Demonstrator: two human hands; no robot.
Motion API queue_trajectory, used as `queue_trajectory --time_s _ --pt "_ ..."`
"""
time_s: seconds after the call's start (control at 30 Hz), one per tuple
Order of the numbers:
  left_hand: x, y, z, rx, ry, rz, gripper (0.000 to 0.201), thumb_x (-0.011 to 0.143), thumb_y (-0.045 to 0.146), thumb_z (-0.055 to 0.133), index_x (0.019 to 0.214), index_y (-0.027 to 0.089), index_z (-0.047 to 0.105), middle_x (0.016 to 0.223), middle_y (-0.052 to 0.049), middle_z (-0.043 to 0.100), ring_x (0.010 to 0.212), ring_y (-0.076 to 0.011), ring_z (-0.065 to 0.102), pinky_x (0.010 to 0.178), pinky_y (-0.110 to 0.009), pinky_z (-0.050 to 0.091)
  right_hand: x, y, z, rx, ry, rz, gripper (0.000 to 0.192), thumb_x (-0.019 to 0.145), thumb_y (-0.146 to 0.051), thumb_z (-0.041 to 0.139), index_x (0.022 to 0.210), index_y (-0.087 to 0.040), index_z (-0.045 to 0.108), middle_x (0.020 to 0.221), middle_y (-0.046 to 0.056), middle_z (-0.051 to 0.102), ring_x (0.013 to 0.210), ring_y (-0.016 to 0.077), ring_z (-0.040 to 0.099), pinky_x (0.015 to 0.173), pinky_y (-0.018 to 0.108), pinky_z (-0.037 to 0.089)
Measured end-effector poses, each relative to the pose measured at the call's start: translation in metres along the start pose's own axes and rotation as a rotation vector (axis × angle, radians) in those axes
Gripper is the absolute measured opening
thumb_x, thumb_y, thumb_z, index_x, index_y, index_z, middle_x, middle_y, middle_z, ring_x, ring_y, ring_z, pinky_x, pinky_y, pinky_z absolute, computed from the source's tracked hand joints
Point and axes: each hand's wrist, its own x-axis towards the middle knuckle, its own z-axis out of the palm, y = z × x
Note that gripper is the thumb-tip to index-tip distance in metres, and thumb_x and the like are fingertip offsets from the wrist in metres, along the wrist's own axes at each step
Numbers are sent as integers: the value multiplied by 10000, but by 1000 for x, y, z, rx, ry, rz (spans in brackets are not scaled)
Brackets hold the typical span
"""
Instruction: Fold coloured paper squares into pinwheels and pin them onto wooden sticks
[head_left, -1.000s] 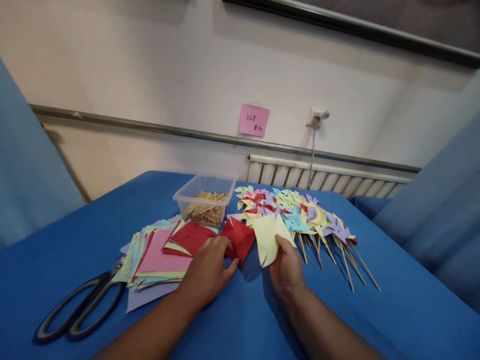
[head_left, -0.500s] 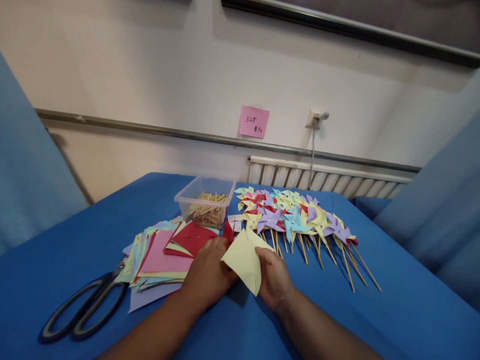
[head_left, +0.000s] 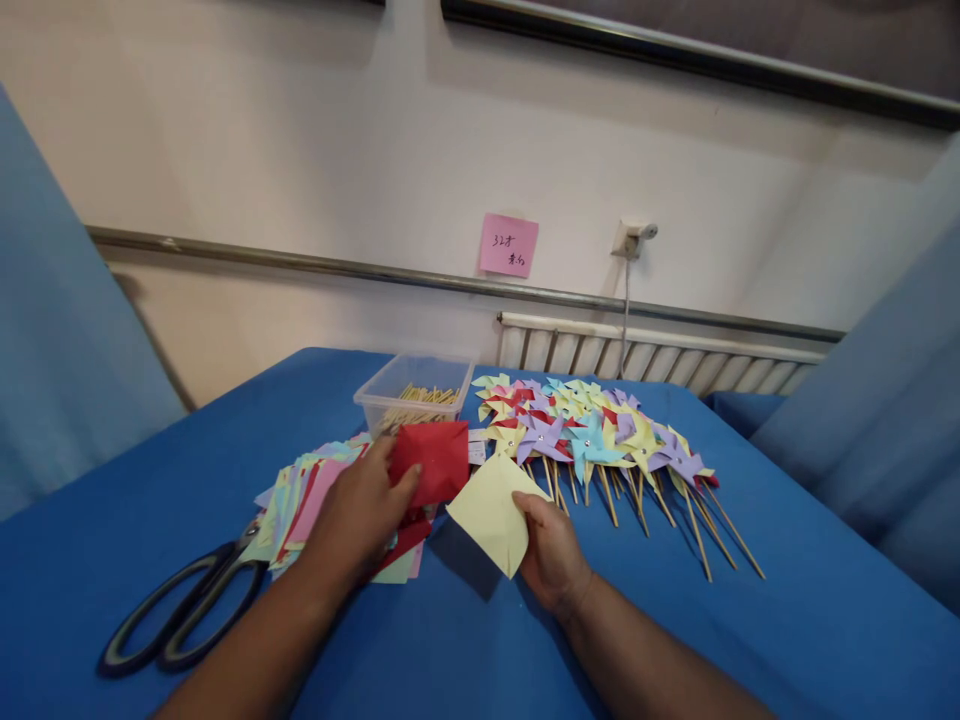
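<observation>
My left hand (head_left: 373, 500) pinches a red paper square (head_left: 431, 462) by its left edge, holding it above the stack of coloured paper squares (head_left: 307, 500). In my right hand (head_left: 551, 550) is a pale yellow paper square (head_left: 495, 512) with slits at its corners, gripped at its right side by thumb and fingers. The two squares are close together, the red one farther back and to the left. Part of the stack is hidden behind my left hand and forearm.
Black-handled scissors (head_left: 187, 605) lie at the left of the blue table (head_left: 465, 660). A clear plastic box (head_left: 412, 380) of thin sticks stands at the back. Many finished paper pinwheels (head_left: 589, 440) on sticks lie to the right, before a radiator (head_left: 660, 350).
My left hand has moved left and up from beside the yellow square and now lifts a red square off the stack. The yellow square is turned slightly flatter in my right hand.
</observation>
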Motion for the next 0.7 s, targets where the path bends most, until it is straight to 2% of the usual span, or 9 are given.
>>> queue_trajectory --time_s 0.1,0.2,0.3,0.37,0.43,0.47,0.53,0.6,0.7 --pt "11 -16 -16 301 -56 -87 467 818 404 466 1222 174 515 1047 -180 685 915 -366 637 674 -391 435 2 2 -3 -74 47 -42 324 738 -250 655 990 -48 685 853 127 742 817 258 692 784 358 523" --pt "15 -24 -25 432 -100 -125 496 846 427 421 1260 161 480 1031 -184 684 907 -378 638 693 -420 448 2 4 -2 -125 62 -75 348 709 -264 709 999 -74 679 846 119 744 770 253 697 746 359 529" --pt "11 -16 -24 440 75 30 468 824 375 486 1224 133 503 1186 -204 609 1088 -390 553 880 -487 409 1 5 -1 -128 34 -107 365 682 -272 751 988 -87 679 852 121 744 772 251 697 736 353 529" --pt "3 -4 -18 304 257 173 442 821 321 506 1226 145 493 1327 -186 510 1257 -353 421 1030 -488 303 0 4 0 -132 -6 -118 369 685 -292 757 984 -88 681 869 127 743 791 251 695 739 354 530" --pt "-8 10 -7 63 314 211 420 830 332 509 1216 167 498 1303 -148 530 1249 -308 438 1047 -463 310 0 3 2 -129 -25 -145 373 700 -309 751 1002 -102 678 909 126 741 813 246 692 734 350 533" --pt "-15 16 -1 -80 283 163 413 819 351 535 1197 184 516 1240 -122 574 1176 -292 504 1012 -447 362 0 1 2 -121 -20 -165 378 708 -313 748 1020 -115 675 939 122 738 828 242 690 730 345 533" --pt "-27 26 14 -390 87 47 428 801 384 572 1187 204 529 1092 -86 643 1035 -260 596 912 -412 459 1 -1 4 -93 3 -199 402 715 -318 746 1066 -141 664 1006 113 728 869 236 684 737 337 532" --pt "-35 31 29 -663 -103 -17 493 771 392 613 1208 189 508 1129 -97 638 1037 -244 606 915 -399 468 2 -4 5 -67 19 -214 429 718 -320 747 1105 -162 651 1060 102 715 900 227 677 744 323 529" --pt "-39 33 43 -954 -238 -151 624 727 393 663 1267 171 442 1216 -130 617 1051 -242 615 918 -393 470 3 -6 5 -61 34 -220 408 728 -318 741 1096 -165 653 1052 87 719 840 197 682 653 264 518"
